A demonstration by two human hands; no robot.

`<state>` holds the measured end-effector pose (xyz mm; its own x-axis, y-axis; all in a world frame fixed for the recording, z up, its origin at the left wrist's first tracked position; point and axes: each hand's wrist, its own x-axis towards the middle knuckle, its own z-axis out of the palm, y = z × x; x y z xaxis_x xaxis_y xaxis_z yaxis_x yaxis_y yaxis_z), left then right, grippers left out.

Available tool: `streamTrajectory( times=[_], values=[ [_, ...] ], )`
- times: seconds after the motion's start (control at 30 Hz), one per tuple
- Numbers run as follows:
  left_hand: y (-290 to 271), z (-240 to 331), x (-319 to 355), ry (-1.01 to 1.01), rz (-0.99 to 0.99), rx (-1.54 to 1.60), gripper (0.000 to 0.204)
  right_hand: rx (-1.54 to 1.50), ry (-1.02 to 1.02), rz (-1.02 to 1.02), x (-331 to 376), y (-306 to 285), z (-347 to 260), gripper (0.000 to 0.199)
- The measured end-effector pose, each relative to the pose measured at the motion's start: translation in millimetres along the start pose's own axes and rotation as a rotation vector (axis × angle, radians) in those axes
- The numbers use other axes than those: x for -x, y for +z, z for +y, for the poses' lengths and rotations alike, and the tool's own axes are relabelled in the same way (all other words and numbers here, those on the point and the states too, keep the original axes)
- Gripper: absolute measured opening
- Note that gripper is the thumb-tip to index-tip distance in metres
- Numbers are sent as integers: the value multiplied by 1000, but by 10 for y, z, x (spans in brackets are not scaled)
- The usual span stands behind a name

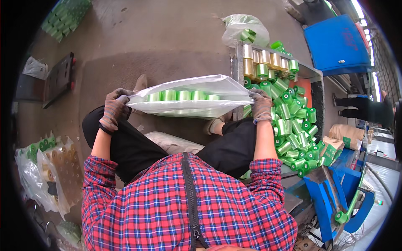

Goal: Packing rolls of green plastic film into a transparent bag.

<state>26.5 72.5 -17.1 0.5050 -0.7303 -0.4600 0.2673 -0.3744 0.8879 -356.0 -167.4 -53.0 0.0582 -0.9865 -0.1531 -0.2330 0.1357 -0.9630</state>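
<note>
On my left and out ahead, grey-brown floor (159, 31) runs from my left hand (115, 106) to a dark trolley (58, 81), well apart: room to move that side. Tight on the right: metal-edged bin (240, 62), its near wall just beside my right hand (261, 105); can't tell if touching. Blue cabinet (335, 44) past the bin's far right corner. Next, long translucent bag (184, 108), held out in front of my lap, edges drawn sideways, mouth gaping upward. Gloved fingers narrow on the film, left hand gripping its left end, right hand its right end. Smaller white bag (247, 25) at the bin's far left corner. Gold rolls (275, 62) stacked at the bin's far end, loose green rolls (293, 134) heaped nearer. Last, a few bagged green rolls (183, 96), side by side in a row, inset from both ends.
</note>
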Motion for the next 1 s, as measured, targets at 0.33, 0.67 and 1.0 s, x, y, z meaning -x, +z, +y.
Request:
streamTrajectory(
  times=[0.33, 0.67, 1.0],
  values=[
    [-248, -73, -511, -391, -158, -208, 43, -154, 780, -439, -282, -332, -274, 61],
    [-31, -335, -545, 57, 43, -452, 29, 281, 249, -648, -475, -263, 547, 2],
    [-71, -221, -330, 918, 653, -341, 23, 404, -640, 332, 221, 77, -264, 21]
  ],
)
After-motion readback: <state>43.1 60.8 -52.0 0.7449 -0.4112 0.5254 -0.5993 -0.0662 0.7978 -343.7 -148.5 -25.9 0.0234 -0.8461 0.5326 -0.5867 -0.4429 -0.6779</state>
